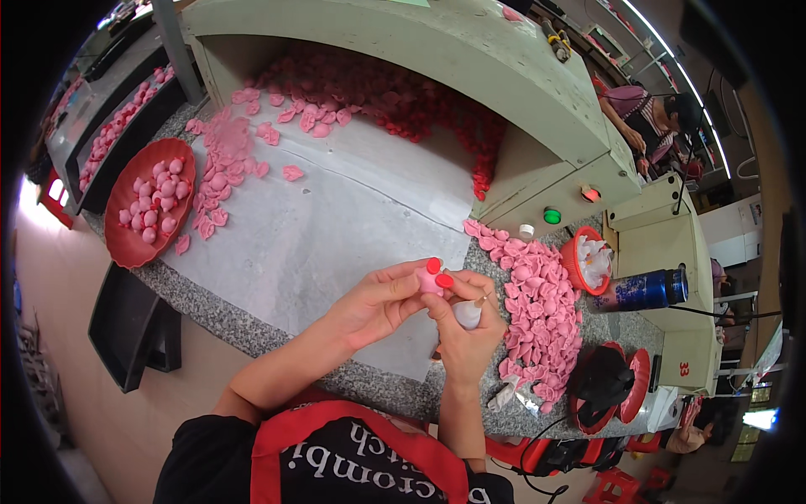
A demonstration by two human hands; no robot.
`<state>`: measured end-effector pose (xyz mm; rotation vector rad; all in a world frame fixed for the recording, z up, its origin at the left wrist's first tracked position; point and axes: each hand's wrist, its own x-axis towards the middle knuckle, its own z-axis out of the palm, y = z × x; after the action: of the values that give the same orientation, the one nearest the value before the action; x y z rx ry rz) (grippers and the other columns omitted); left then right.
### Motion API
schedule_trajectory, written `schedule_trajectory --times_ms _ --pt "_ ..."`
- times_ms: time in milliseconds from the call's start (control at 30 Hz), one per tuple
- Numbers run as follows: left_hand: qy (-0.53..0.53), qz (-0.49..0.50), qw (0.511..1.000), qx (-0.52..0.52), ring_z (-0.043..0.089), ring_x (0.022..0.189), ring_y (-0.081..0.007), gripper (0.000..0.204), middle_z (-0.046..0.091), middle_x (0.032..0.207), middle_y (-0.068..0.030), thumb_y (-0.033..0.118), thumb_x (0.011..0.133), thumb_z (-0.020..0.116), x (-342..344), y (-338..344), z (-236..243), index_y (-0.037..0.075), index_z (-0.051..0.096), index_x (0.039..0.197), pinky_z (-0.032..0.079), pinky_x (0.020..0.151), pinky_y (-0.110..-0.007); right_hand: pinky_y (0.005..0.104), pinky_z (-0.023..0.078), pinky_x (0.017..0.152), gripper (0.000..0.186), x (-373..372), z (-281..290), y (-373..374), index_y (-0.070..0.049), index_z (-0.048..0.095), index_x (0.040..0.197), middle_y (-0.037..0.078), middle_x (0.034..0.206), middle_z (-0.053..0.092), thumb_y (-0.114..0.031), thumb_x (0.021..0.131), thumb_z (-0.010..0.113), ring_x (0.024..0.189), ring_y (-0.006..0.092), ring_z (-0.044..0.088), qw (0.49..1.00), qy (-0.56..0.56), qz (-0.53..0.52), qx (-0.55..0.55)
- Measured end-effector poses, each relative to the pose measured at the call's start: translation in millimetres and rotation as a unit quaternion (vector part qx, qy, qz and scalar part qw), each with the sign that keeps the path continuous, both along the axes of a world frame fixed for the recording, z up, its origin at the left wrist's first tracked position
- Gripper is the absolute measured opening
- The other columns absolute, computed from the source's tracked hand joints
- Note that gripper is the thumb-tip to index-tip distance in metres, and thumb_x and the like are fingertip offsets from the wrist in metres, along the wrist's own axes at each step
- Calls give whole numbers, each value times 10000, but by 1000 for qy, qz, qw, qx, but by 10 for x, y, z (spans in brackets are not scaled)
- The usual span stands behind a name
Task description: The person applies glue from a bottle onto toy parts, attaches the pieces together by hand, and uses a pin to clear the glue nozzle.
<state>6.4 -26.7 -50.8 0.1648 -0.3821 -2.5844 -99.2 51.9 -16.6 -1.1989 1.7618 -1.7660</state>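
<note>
Over the near edge of the white sheet, my two hands meet. My left hand (pixel 378 304) is closed, its thumb and fingers pinching a small pink rounded plastic piece (pixel 429 282). Two red round parts (pixel 434 265) show on or against that piece, one near the fingertips of my right hand (pixel 470 336). In the right palm and fingers sits a small white squeeze bottle (pixel 467 315) with a narrow brownish tip pointing up and away. Right beside that hand lies a heap of loose pink shell-shaped pieces (pixel 541 311). Whether the red parts are fixed to the pink piece, I cannot tell.
A pale green box-like cabinet (pixel 537 168) holds more pink and red pieces. At left are scattered pink shells (pixel 222 160) and a red basket (pixel 117 244) of pink balls. Rightward stand an orange basket (pixel 571 269), a blue bottle (pixel 621 292) and a black cap (pixel 603 378).
</note>
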Motion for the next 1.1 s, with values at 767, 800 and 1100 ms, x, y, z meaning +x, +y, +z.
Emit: schedule_trajectory --times_ms 767,800,1100 --pt "-377 550 662 -343 565 775 -85 286 605 868 -31 55 761 635 1473 -1134 -182 17 563 1036 464 691 -204 199 424 499 145 668 -423 -1080 -1 640 841 56 899 590 -69 718 675 563 67 530 984 -7 111 136" --pt "-436 562 644 -281 564 746 -78 280 612 859 -34 54 759 630 1732 -1247 -77 1 570 1027 462 668 -200 199 424 499 145 672 -498 -1237 -1 640 841 56 899 590 -69 718 675 563 67 530 984 -11 113 134" --pt "-602 593 270 -463 586 866 -147 237 586 1034 -91 46 786 584 2101 -1602 -178 14 590 1021 460 731 -236 379 441 699 302 778 -759 -2284 -15 634 887 147 867 591 -211 668 702 797 324 569 966 232 97 65"
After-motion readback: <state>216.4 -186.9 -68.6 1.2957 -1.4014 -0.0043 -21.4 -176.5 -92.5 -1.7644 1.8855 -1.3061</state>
